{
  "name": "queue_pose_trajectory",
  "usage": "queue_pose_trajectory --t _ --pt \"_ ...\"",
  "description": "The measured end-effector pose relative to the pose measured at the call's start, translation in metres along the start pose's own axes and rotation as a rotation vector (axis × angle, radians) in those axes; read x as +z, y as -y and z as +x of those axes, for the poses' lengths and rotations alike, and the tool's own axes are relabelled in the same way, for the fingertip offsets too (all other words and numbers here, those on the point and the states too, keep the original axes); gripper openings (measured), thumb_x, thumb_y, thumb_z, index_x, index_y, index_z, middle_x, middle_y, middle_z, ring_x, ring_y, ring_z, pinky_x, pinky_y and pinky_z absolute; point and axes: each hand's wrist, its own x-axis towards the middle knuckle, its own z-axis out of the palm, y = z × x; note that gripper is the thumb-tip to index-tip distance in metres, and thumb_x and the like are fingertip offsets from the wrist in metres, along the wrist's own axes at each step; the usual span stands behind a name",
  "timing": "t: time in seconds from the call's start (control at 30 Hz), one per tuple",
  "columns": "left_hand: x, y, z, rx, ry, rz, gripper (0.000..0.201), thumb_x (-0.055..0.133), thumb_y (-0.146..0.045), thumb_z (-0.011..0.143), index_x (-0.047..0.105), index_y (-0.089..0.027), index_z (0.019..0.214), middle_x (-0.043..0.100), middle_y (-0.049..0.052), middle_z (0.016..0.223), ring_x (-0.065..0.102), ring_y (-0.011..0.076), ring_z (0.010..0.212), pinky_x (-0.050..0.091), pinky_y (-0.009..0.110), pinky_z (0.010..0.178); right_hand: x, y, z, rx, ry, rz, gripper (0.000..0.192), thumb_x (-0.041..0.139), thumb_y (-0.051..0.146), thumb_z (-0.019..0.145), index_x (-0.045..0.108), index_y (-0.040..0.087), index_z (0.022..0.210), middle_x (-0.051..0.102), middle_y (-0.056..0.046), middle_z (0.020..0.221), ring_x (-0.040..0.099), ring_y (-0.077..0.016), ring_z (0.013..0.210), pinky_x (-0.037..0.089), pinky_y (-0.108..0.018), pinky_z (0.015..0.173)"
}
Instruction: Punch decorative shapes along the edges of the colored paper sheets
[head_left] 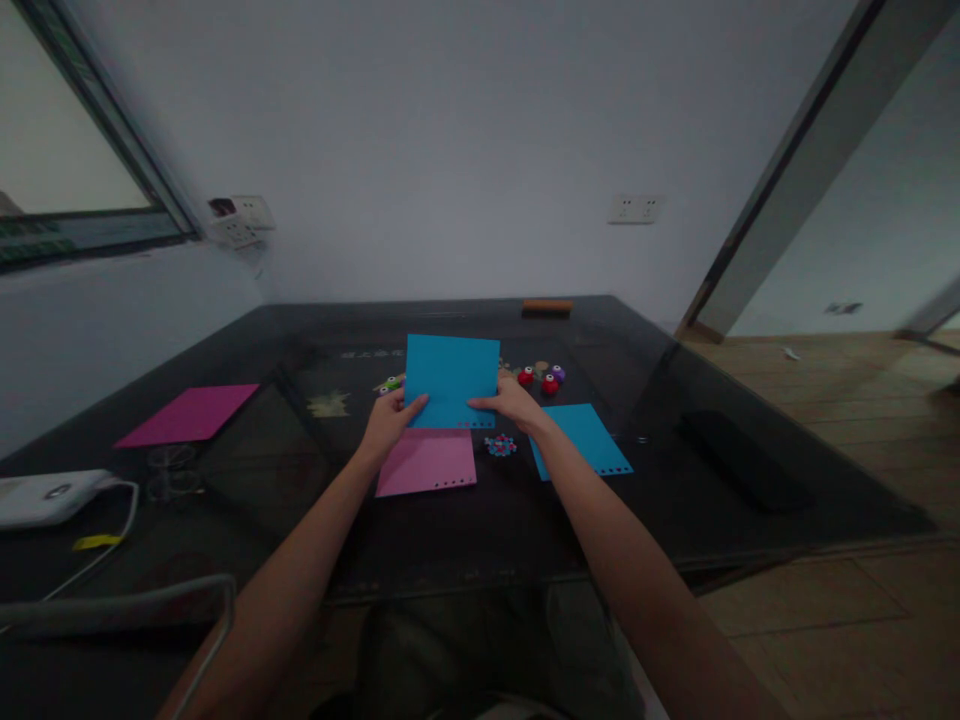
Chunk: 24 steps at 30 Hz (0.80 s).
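Both my hands hold up a blue sheet of paper [452, 375], tilted toward me, with a row of holes along its lower edge. My left hand [391, 418] pinches its lower left side, thumb on the front. At the right side, my right hand [513, 400] grips it the same way. Below it a pink sheet [429, 465] with punched holes lies on the table. Another blue sheet [581, 440] lies to the right, partly behind my right forearm. Between them sits a small cluster of red and blue pieces [500, 446], too small to name.
Red toy balls with eye-like spots [550, 384], a purple one [557, 373] and green ones [391, 383] lie behind the held sheet. A magenta sheet [189, 415] and a white device with a cable [52, 498] are left. A dark oblong case [739, 460] lies right on the black table [480, 540].
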Motion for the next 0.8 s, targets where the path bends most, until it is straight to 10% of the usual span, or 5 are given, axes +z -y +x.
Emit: queue_pose_trajectory --t 0.5,0.8 --pt "-0.057 0.031 0.031 0.118 -0.493 0.151 0.024 0.049 -0.034 0.081 0.062 -0.013 0.083 0.067 0.005 0.070 0.063 0.0164 0.065 0.048 0.026 0.061 -0.014 0.002 -0.002 -0.020 -0.189 0.057 0.037 0.075 0.022 0.062 0.066 0.015 0.097 0.071 -0.009 0.099 0.068 -0.0216 0.081 0.056 -0.038 0.080" --pt "-0.066 0.062 0.045 0.101 -0.539 0.419 0.019 0.050 -0.019 0.076 0.063 -0.013 0.090 0.067 0.008 0.090 0.063 0.0183 0.085 0.048 0.029 0.080 -0.048 -0.001 -0.033 0.002 -0.266 0.112 0.049 0.076 0.024 0.063 0.062 0.015 0.109 0.067 -0.012 0.110 0.066 -0.0272 0.095 0.054 -0.042 0.085"
